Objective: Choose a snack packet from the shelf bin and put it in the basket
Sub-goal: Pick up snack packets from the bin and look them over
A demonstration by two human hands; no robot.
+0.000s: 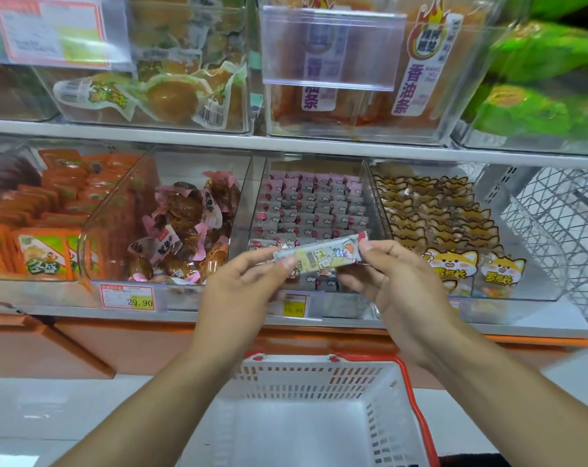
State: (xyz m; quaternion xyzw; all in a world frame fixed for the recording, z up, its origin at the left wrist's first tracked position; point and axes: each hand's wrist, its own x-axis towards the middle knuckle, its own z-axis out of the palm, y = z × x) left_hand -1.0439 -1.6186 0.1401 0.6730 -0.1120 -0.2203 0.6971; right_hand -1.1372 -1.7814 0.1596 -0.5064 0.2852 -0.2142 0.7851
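left hand (242, 291) + right hand (390, 281): pinch packet (319, 252) ends | basket (319, 369) below

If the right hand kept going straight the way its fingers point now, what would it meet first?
Probably the left hand: the right hand points leftward along the snack packet that both pinch. Depth is unclear.

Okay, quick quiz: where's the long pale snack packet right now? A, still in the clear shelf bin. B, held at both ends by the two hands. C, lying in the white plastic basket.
B: the left hand and right hand each pinch one end of the long pale snack packet, above the white plastic basket.
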